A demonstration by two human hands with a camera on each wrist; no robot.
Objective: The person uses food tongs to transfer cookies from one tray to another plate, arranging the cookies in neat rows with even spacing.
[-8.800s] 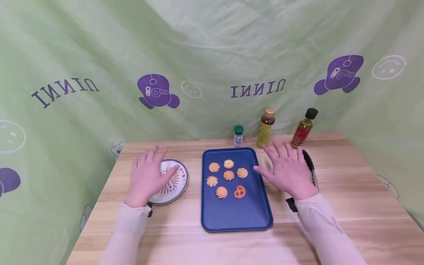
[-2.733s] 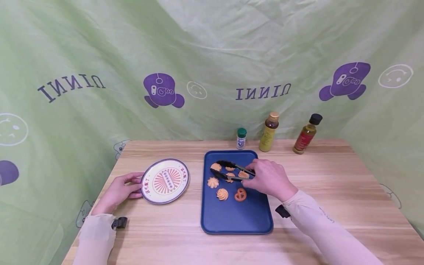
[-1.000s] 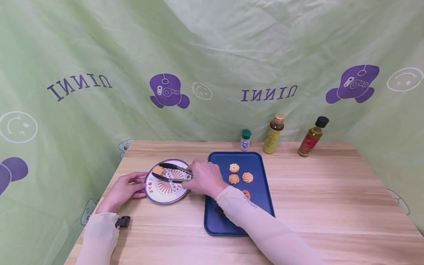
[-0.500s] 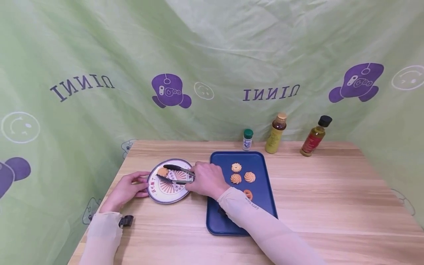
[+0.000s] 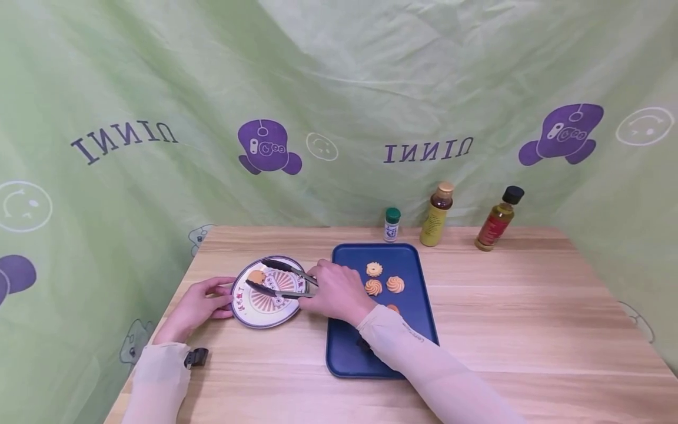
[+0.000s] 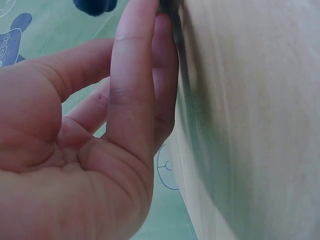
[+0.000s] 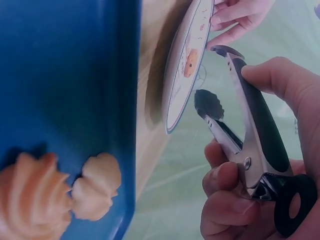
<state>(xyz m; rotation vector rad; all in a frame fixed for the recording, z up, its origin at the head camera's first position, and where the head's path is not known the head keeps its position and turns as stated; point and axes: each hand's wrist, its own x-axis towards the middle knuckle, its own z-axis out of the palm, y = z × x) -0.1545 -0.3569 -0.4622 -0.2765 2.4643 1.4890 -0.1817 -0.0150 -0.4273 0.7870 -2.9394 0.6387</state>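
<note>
My left hand [image 5: 198, 303] holds the left rim of a round white plate [image 5: 254, 315] with a red pattern. My right hand [image 5: 339, 291] grips black and silver tongs [image 5: 291, 294], whose tips stand apart above the plate. A round cookie [image 5: 256, 277] lies on the plate near the tips; the right wrist view shows that cookie [image 7: 191, 62] clear of the tongs [image 7: 247, 162]. On the blue tray [image 5: 365, 359] are a ring cookie [image 5: 374, 269], swirl cookies [image 5: 395, 284] and a partly covered pretzel [image 5: 393, 308]. My right hand and sleeve hide part of the tray.
Behind the tray stand a green-capped shaker [image 5: 392, 225], a yellow-labelled bottle [image 5: 436, 215] and a red-labelled bottle [image 5: 499, 219]. A green printed cloth [image 5: 339, 76] hangs behind the wooden table [image 5: 503, 324].
My left hand went to the plate's rim, and my right hand picked up the tongs. The round cookie moved left from tray to plate; the tongs' tips have since spread and left it.
</note>
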